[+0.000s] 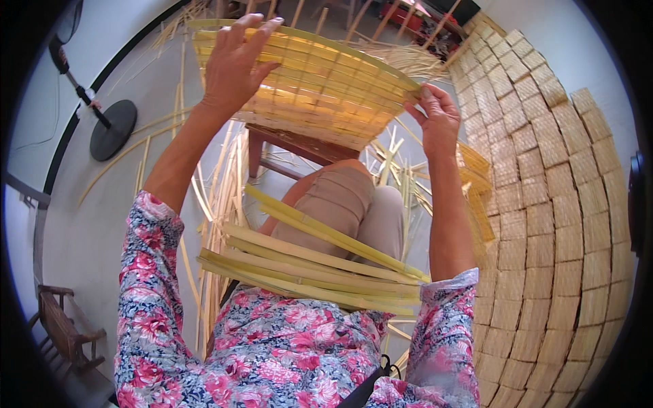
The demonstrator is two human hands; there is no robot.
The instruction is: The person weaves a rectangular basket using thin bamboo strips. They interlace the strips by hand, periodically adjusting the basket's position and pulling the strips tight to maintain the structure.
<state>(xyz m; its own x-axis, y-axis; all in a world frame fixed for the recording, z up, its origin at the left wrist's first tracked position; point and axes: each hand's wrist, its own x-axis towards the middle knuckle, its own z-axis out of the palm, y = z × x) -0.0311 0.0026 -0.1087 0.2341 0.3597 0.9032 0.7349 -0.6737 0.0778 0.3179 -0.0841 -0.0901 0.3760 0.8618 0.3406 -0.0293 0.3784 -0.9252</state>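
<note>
Plainly, the yellow, gently curved piece woven from flat plant strips stood above the reddish-brown wooden bench, its narrow lower end apparently resting on the seat and its wide, green-edged rim spreading well above. The bench probably bore some of the weight, so the hands could tend to the rim. The left hand lay across the upper left of the weave, wide, with fingers stretched past the rim and thumb apart, seemingly to steady that side; whether it pressed firmly, I could not tell. The right hand was narrow, thumb and fingers pinching the rim's right end, a hold that likely kept the edge strip in place. On the near side of the bench, long yellow-green and pale flat strips lay across the person's lap over beige trousers, presumably within easy reach. More loose, straw-coloured strips littered the grey floor left of the bench. To its right, a golden woven piece sat partly behind the right forearm, and farther that way stood many close-set rows of tan woven blocks, perhaps ranked so tightly to save room. Well left of the bench stood a round black pedestal base.
</note>
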